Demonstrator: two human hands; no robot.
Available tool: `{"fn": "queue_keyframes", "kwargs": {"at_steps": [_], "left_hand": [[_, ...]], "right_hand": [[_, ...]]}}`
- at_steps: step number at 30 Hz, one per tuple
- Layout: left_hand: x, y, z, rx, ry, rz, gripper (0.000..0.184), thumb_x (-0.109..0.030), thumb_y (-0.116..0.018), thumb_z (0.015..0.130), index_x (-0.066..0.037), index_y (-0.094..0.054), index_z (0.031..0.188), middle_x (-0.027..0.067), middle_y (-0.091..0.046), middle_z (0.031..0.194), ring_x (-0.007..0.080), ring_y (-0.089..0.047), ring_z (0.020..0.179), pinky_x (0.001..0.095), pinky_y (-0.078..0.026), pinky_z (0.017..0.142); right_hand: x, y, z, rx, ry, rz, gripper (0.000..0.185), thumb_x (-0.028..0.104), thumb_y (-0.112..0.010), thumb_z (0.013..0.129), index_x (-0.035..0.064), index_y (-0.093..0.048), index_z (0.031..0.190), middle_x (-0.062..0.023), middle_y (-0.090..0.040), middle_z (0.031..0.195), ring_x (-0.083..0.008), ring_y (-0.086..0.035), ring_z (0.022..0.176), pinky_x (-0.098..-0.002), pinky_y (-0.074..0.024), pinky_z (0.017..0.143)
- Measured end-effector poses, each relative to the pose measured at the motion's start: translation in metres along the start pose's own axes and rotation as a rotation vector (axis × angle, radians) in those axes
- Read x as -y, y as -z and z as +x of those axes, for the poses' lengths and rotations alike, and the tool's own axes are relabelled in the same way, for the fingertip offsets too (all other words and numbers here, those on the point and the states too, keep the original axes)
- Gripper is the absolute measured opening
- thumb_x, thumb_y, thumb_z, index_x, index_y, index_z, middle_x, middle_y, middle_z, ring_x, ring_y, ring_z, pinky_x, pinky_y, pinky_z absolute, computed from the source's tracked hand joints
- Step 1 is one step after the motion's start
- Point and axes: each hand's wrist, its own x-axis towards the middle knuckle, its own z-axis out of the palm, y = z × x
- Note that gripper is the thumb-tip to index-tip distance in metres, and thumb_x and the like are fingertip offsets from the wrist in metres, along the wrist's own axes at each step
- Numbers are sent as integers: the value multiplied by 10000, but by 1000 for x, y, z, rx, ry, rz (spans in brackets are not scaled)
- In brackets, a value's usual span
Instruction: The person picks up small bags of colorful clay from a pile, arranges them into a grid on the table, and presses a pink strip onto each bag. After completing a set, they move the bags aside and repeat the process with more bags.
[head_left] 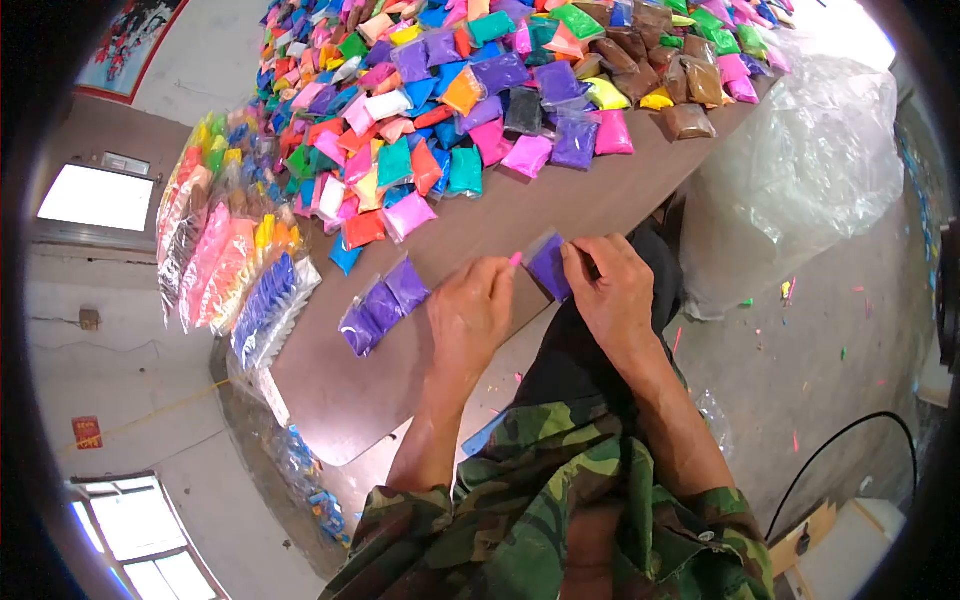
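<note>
My right hand (610, 290) pinches the edge of a clear packet with a purple block (547, 266) in it, at the table's front edge. Just left of that packet, my left hand (473, 305) is closed, with a small bright pink piece (516, 259) showing at its fingertips. Three purple packets (383, 306) lie in a row on the brown table (340, 390), to the left of my left hand. Beyond both hands spreads a large heap of small colourful packets (500, 75).
Larger bags of long coloured pieces (240, 270) lie at the table's left side. A big clear plastic bag (800, 180) stands to the right of the table. Small scraps are scattered on the floor (780, 380), near a black cable (850, 425).
</note>
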Motion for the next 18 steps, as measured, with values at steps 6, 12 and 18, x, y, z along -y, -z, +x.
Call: {"fn": "queue_keyframes", "kwargs": {"at_steps": [6,12,18], "left_hand": [[11,14,-18,-61,16,-35,76,-94,-773,973,-60,-765,1041,164,-758,896,337,-736,739,430,-563,647],[34,36,-84,-224,58,5,123,-25,-820,928,-68,-766,1030,117,-766,885,239,-709,678,355,-547,606],[72,69,-134,-283,213,85,139,-33,-828,935,-83,-767,1050,88,-770,899,232,-706,665,339,-550,603]], "right_hand": [[1,9,2,-8,-52,69,123,124,-817,954,18,-761,983,-142,-713,870,-279,-701,736,-377,-555,684],[34,-2,4,120,-350,370,167,133,-830,969,-18,-793,1028,-84,-726,876,-122,-657,745,-289,-529,680],[78,-58,10,441,-460,690,223,174,-744,1039,-46,-777,1055,-43,-715,857,-79,-653,675,-257,-530,584]]}}
